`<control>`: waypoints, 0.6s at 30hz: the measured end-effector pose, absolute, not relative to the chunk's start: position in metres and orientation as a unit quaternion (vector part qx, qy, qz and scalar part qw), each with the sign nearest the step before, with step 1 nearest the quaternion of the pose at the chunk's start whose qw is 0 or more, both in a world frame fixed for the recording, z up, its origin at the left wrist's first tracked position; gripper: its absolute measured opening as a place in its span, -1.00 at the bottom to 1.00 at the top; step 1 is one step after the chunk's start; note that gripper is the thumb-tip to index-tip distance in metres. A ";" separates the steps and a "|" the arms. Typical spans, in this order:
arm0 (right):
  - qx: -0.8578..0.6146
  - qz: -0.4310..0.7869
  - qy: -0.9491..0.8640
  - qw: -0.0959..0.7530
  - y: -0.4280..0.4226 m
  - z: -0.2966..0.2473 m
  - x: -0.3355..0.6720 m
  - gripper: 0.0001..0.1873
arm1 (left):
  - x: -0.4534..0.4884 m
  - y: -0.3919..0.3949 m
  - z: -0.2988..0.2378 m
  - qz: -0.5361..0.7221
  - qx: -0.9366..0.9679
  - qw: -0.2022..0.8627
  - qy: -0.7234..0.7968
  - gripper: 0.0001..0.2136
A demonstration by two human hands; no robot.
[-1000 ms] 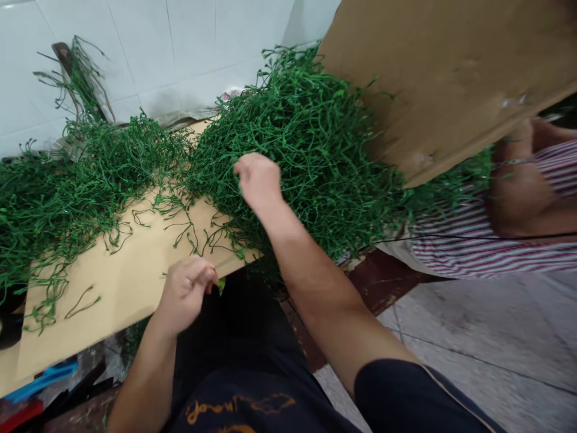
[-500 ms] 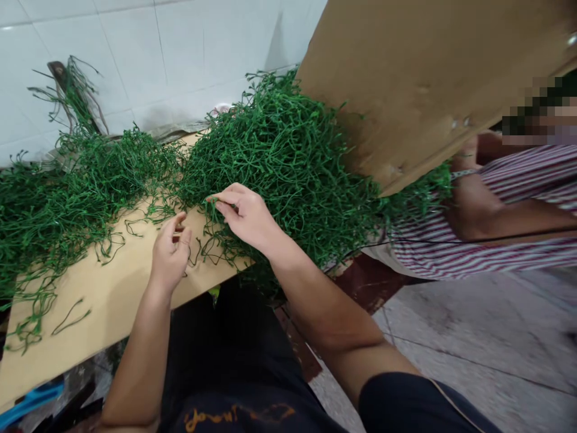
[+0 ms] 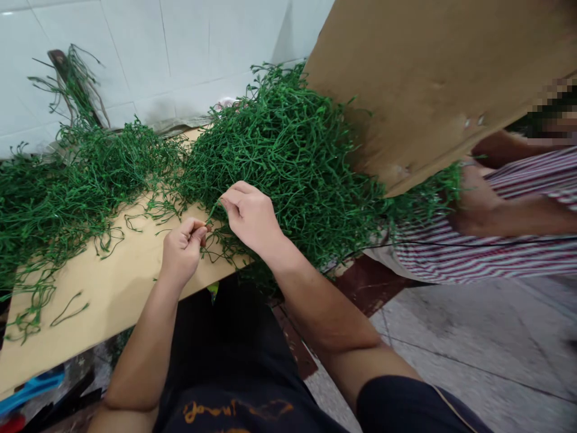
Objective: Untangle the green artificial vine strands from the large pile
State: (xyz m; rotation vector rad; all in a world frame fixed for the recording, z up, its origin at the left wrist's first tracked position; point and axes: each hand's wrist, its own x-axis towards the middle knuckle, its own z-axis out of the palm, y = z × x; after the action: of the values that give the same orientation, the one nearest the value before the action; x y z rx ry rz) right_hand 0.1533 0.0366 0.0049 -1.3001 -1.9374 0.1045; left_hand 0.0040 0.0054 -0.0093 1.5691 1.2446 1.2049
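Note:
A big tangled heap of thin green strands (image 3: 288, 156) lies on a tan board (image 3: 112, 288) before me. My right hand (image 3: 250, 213) pinches one green strand (image 3: 213, 211) at the heap's near edge. My left hand (image 3: 183, 248) is curled closed just to the left, its fingertips pinching the same strand's lower end. Both hands hover over the board's front edge, a few centimetres apart.
A second pile of green strands (image 3: 67, 186) spreads over the board's left side, with loose strands (image 3: 67, 308) near the front. A large cardboard sheet (image 3: 433, 78) leans at the upper right. Another person in a striped shirt (image 3: 496, 240) sits at the right. White tiled wall (image 3: 148, 54) behind.
My right hand came back from the heap top to its near edge with a strand. My left hand rose from the board's front edge and closed on that strand.

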 end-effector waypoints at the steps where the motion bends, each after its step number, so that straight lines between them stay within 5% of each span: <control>1: -0.523 0.037 -0.755 0.394 0.041 0.006 0.158 -0.76 | 0.002 0.000 -0.009 0.477 0.614 0.389 0.494 -0.89; 6: -0.629 0.066 -0.593 0.499 0.065 0.021 0.199 -0.73 | -0.016 -0.028 -0.011 0.504 0.581 0.381 0.514 -0.86; 9: -0.542 0.156 -0.606 0.561 0.061 0.033 0.200 -0.74 | -0.019 -0.026 -0.012 0.475 0.607 0.369 0.519 -0.86; 14: -0.464 0.173 -0.720 0.486 0.041 0.035 0.169 -0.74 | -0.007 0.002 -0.009 0.435 0.706 0.280 0.484 -0.68; 18: -0.459 0.231 -0.748 0.419 0.032 0.023 0.166 -0.75 | -0.005 0.014 -0.005 0.462 0.697 0.247 0.489 -0.77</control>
State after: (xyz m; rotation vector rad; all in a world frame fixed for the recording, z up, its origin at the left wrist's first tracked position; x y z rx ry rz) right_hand 0.1661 0.0320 0.0229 -1.1508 -1.8765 0.5792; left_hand -0.0048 0.0143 -0.0053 1.9007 1.3344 1.2584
